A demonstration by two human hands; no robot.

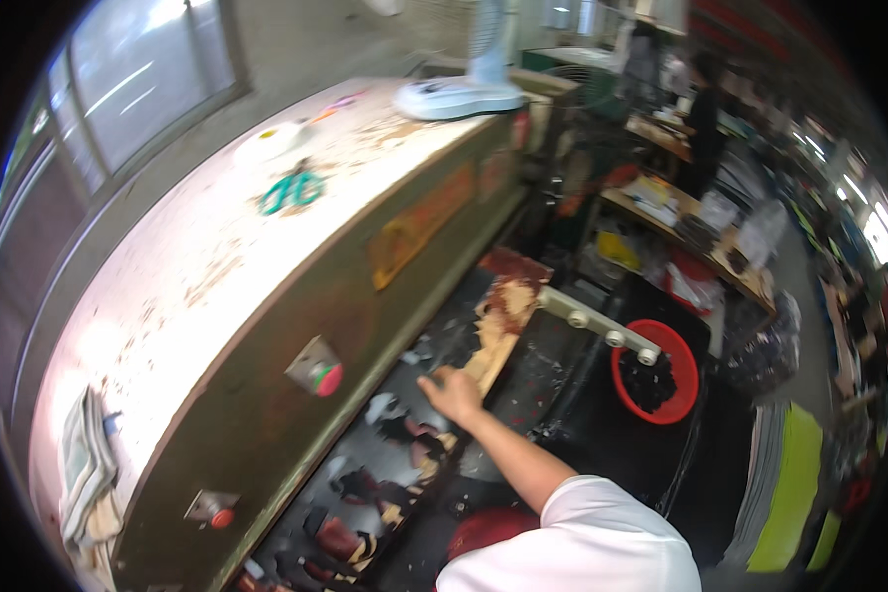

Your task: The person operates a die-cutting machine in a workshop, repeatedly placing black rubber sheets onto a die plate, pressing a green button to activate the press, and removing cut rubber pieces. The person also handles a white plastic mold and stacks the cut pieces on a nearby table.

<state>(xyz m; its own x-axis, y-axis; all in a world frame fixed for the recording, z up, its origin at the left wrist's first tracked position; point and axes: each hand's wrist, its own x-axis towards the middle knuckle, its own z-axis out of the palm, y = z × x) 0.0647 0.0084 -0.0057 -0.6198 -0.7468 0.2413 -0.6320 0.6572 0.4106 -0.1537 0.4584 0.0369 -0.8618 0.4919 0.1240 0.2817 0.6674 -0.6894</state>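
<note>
My right hand (452, 395) reaches from the lower right, below a white sleeve. It is over a long dark bed beside the green machine, its fingers apart and nothing visible in them. Close to it lies a pale tan strip (493, 350) with ragged edges, a reddish-brown piece (515, 264) at its far end. Nearer to me, irregular dark, brown and grey scraps (350, 493) are scattered along the bed. My left hand is out of view.
The green machine (266, 434) has a pink-and-green button (326, 379) and a red button (223, 517). On its pale top are green-handled scissors (292, 193), a fan base (459, 99) and a cloth (87, 454). A red basin (689, 380) holds dark bits beyond a roller bar (602, 324).
</note>
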